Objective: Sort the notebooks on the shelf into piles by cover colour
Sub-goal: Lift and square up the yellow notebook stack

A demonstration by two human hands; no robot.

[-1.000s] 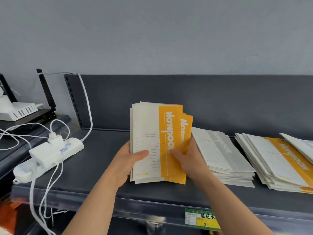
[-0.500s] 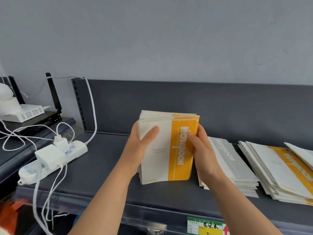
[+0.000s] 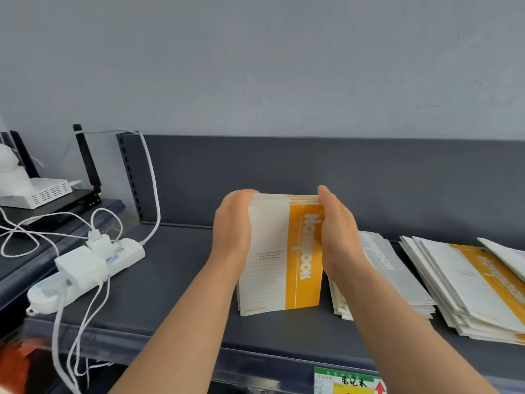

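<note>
Now the fanned stack of yellow-banded paper notebooks (image 3: 279, 251) stands squared on edge, left hand (image 3: 231, 231) and right hand (image 3: 339, 237) pressing its sides; this yellow pile looks ready to lay down.

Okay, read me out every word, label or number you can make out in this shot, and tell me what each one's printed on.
"Notebook": white letters down the yellow band of the held notebook stack.
"Notebook": pale letters on the grey-covered pile, partly hidden by the right hand.
"Notebook": on the yellow-covered pile, blurred.
Small print on the held cover: too small to read.
Shelf price tag: handwritten Chinese characters, too blurred to read reliably; a red arrow.
</note>
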